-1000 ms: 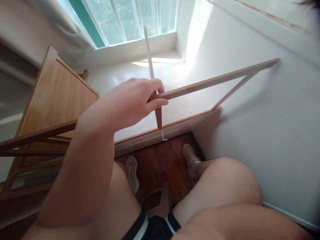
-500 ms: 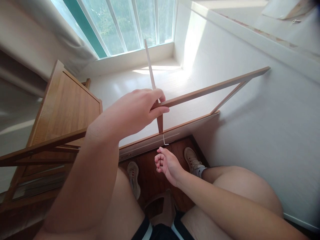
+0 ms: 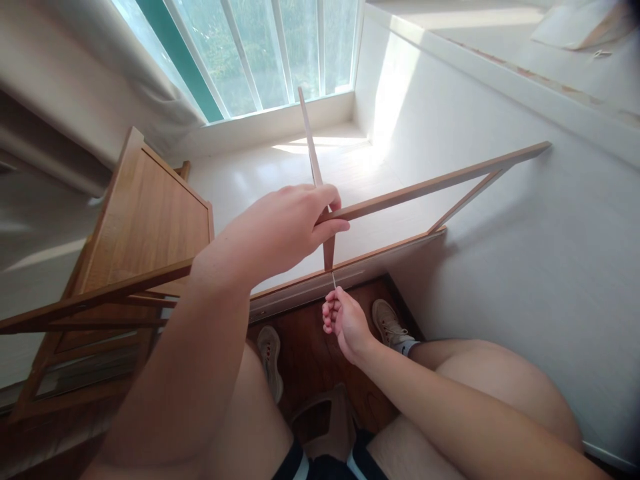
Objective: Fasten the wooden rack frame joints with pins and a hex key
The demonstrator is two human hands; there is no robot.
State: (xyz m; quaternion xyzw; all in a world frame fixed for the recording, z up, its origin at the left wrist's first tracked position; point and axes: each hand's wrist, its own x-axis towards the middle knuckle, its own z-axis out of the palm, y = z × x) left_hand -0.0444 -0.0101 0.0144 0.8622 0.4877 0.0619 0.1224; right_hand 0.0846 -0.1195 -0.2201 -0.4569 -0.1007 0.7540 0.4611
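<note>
From here, the left hand (image 3: pixel 293 223) clasps the frame (image 3: pixel 415 191); at its five o'clock, the right hand (image 3: pixel 350 327) pinches a rod (image 3: pixel 335 280).

Bright daylight from the window (image 3: pixel 265 53), glare on white wall (image 3: pixel 397 77), dim floor (image 3: pixel 303 333).

A beige curtain (image 3: pixel 110 73) hangs beside a bright window (image 3: pixel 267 57), behind panelled wooden furniture (image 3: pixel 153 223).

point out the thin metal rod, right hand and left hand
thin metal rod (image 3: pixel 334 280), head view, exposed shaft
right hand (image 3: pixel 352 327), head view, middle of hand
left hand (image 3: pixel 284 225), head view, back of hand
</note>
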